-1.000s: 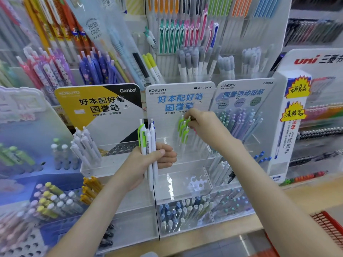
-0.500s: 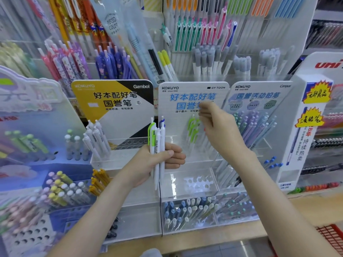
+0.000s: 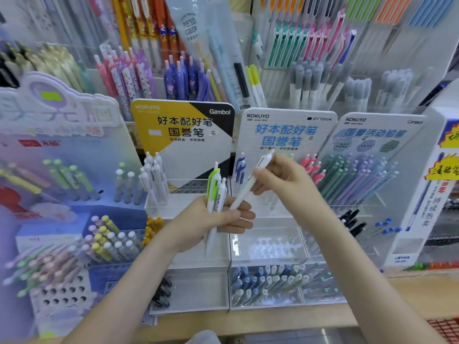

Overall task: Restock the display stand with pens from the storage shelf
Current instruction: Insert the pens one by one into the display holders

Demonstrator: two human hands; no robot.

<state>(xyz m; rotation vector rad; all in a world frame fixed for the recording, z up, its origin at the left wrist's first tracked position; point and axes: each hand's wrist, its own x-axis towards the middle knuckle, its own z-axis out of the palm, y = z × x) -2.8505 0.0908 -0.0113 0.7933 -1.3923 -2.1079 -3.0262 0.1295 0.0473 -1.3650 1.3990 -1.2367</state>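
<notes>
The right hand (image 3: 283, 181) pinches a tilted white pen (image 3: 240, 196) just above the left hand (image 3: 213, 224), which grips more pens (image 3: 215, 192).

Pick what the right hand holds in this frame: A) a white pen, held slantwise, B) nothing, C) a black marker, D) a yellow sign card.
A: the right hand grips a white pen slantwise, its lower end by the bunch of pens that the left hand holds.
</notes>
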